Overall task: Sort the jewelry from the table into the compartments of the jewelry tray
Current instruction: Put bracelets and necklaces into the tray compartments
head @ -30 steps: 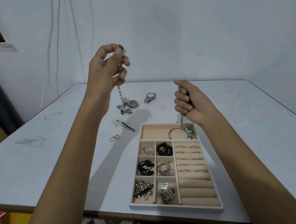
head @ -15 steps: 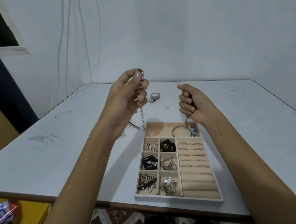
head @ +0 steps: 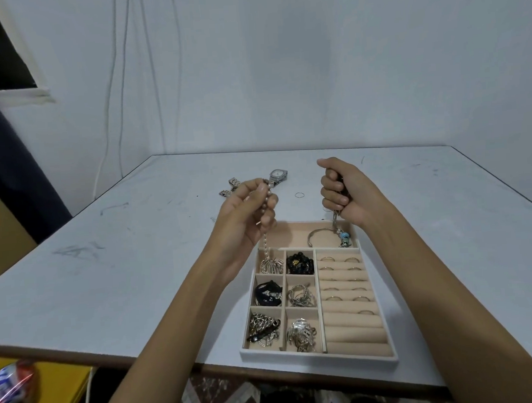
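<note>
Both hands are raised over the far end of the jewelry tray [head: 316, 357], which lies on the white table [head: 106, 275] at the lower centre of the frame.

The left hand [head: 246, 215] pinches a beaded chain [head: 265, 243] between thumb and curled fingers. The chain hangs straight down, and its lower end reaches the top-left small compartment, right at a cluster of silver hoops [head: 272, 265]. Whether it touches them cannot be told.

The right hand [head: 347, 195] is a closed fist wrapped round something dark. A linked chain [head: 335, 219] drops from under the fist into the long compartment across the top of the tray. A silver bangle [head: 319, 236] with blue beads [head: 344, 237] lies in that compartment.

The other small compartments hold black beads [head: 300, 263], a dark piece, silver pieces and a heap of chains [head: 263, 325]. Rings [head: 334, 298] sit between the padded rolls on the tray's right side.

Beyond the hands, toward the centre of the frame, a wristwatch [head: 278, 176] and a thin ring [head: 299, 195] lie on the table. More metal pieces [head: 230, 186] lie just left of the watch.

A drink can [head: 10, 389] sits blurred at the lower left of the frame.
</note>
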A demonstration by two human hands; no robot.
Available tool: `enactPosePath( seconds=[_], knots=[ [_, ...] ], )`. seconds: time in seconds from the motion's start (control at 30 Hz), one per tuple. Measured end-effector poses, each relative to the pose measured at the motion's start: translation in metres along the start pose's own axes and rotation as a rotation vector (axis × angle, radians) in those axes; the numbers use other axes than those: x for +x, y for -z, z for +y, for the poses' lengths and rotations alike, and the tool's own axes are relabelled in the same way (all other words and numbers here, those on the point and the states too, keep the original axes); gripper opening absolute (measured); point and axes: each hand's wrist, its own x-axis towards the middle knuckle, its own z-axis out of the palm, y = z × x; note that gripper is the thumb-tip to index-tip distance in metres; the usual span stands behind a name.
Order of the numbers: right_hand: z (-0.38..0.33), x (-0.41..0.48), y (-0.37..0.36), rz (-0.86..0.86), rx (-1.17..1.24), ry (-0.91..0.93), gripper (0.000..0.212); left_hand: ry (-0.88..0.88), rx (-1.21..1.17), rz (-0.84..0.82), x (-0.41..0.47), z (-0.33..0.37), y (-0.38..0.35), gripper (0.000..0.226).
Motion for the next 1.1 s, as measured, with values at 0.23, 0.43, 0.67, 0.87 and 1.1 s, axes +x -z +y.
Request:
enactPosePath(
  seconds=[0.23,0.43,0.67,0.87,1.1],
  knots=[
    [-0.001,0.000,-0.002,-0.023,-0.002,-0.004,0.042,-0.016,0.344,-0.005,-0.011,-0.008,0.010,0.005],
    [-0.002,-0.001,-0.004,-0.019,0.002,-0.004,0.042,-0.101,0.629,-0.035,-0.016,-0.011,0.024,0.005],
    [0.001,-0.002,-0.006,-0.021,-0.006,-0.012,0.042,-0.162,0.810,-0.067,-0.024,-0.018,0.035,0.004],
    [0.002,-0.002,-0.004,-0.010,-0.014,-0.024,0.041,-0.219,1.039,-0.111,-0.026,-0.021,0.043,0.015],
    [0.003,-0.002,-0.005,-0.001,-0.019,-0.046,0.041,-0.353,1.275,-0.110,-0.026,-0.022,0.047,0.011]
  ],
)
